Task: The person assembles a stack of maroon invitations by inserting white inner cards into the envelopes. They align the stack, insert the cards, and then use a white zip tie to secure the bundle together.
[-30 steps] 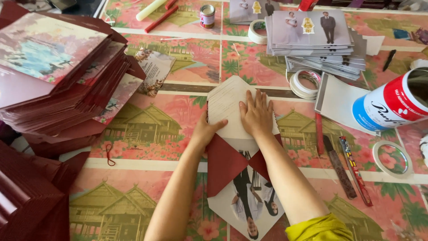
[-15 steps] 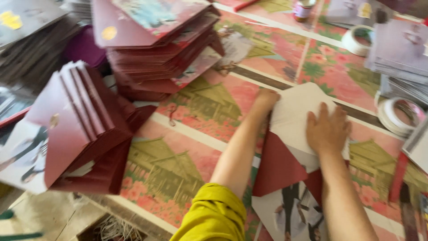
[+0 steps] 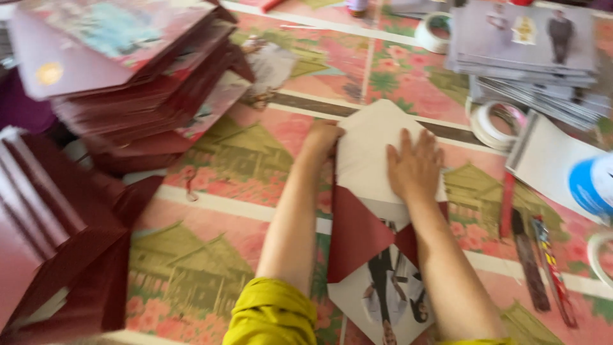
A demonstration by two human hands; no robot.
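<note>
Right hand [image 3: 415, 167]: fingers [image 3: 405, 142] spread flat, pressing down the white top flap of the envelope [image 3: 377, 211]. Left hand [image 3: 322, 135]: fingers curled onto the flap's left edge at 9 o'clock; I can't tell whether they pinch it. Nothing is lifted.

The envelope lies open on the floral mat [image 3: 223, 211], centre of view. Its maroon side flaps are folded in over a printed photo card [image 3: 389, 294] at 6 o'clock.

Step, as I read it: creasing or closing the top flap over the card. Next it needs even pressure along the fold, with the edges kept square.

Around it: stack of maroon envelopes [image 3: 121, 70] at 10 o'clock, tape rolls [image 3: 495, 124] at 2, stack of photo cards [image 3: 530, 54] at 1, box cutters [image 3: 539, 268] at 4.

Versus a second ago: the hands are on the same flap in much the same pose; the camera has swung left, then back.
</note>
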